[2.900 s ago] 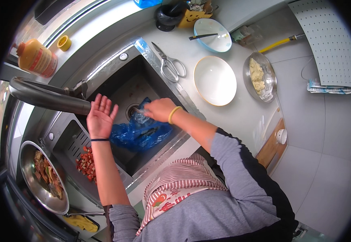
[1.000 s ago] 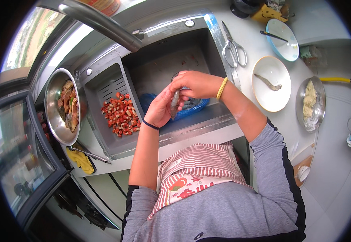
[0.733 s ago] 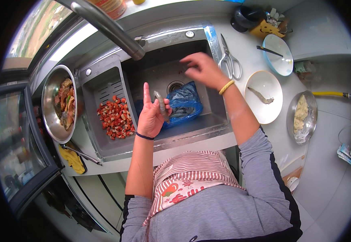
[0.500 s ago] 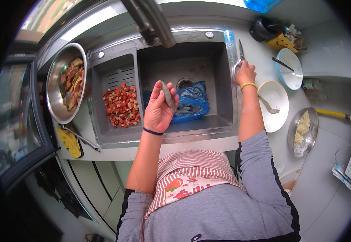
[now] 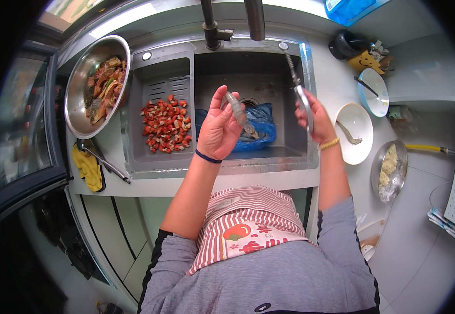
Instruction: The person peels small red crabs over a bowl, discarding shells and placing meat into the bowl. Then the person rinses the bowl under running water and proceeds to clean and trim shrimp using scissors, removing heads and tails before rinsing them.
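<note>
A raw grey shrimp [image 5: 242, 116] lies across the fingers of my left hand [image 5: 219, 131], pinched under the thumb above the main sink basin. My right hand [image 5: 319, 123] is closed around the handles of a pair of kitchen scissors [image 5: 294, 70], raised over the basin's right edge with the blades pointing away from me. Below my left hand, a blue plastic bag [image 5: 265, 116] sits in the basin with more grey shrimp partly visible inside. One more shrimp [image 5: 349, 133] rests in a white bowl [image 5: 362, 118] on the counter to the right.
Red-and-white chopped pieces [image 5: 166, 125] fill part of the left basin [image 5: 154, 78]. A steel bowl [image 5: 71, 99] of meat pieces stands farther left, above a yellow cloth [image 5: 87, 170]. The faucet [image 5: 210, 31] is behind the sink. At right are a pale blue bowl [image 5: 380, 104] and a metal dish [image 5: 402, 167] of pale paste.
My right hand has lifted the scissors off the counter and brought them left over the basin's edge. My left hand still holds the shrimp. The view has shifted slightly.
</note>
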The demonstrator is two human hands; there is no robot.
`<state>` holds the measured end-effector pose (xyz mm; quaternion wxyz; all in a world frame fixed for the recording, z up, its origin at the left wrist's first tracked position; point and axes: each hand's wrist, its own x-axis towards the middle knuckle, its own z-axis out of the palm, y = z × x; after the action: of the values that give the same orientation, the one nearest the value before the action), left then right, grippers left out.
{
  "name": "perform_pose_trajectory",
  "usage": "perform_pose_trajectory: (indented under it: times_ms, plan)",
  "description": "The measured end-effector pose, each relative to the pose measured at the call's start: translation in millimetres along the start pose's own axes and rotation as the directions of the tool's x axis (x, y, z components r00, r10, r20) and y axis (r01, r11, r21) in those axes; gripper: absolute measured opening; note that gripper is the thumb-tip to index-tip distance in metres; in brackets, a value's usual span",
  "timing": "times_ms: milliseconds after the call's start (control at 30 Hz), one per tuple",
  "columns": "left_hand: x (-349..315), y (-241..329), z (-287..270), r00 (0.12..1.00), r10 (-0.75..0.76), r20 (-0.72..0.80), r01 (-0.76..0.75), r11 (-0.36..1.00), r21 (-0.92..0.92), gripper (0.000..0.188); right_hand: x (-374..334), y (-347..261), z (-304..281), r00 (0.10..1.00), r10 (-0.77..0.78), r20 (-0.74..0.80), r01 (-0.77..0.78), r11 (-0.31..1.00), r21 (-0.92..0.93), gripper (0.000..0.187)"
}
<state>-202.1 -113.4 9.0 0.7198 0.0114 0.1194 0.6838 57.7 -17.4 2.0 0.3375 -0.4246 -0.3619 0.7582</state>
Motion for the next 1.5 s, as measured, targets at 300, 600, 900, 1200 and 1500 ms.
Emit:
perform_pose_trajectory:
  times_ms: [300,600,900,1200,1500]
  plan:
    - [12,10,-14,0.983,0.023,0.181,-0.054,0.984,0.168,0.032,-118,8,95,0.933,0.104,0.343,-0.111,0.994,0.001,0.086]
    - [16,-3,-16,0.989,-0.055,0.135,0.053,0.998,0.016,0.028,-136,38,126,0.954,0.187,0.234,-0.174,0.982,-0.074,0.094]
    - [20,-7,-12,0.980,-0.158,0.125,0.188,0.942,-0.279,0.030,-125,36,125,0.947,0.235,0.218,-0.214,0.970,-0.117,0.095]
    - [30,-17,-5,0.998,-0.001,0.062,0.013,0.979,-0.205,0.031,-113,25,119,0.933,0.259,0.251,-0.243,0.966,-0.092,0.102]
    - [34,-12,-6,0.993,0.082,0.088,-0.070,0.990,-0.126,0.034,-109,29,119,0.926,0.220,0.308,-0.223,0.974,-0.027,0.097]
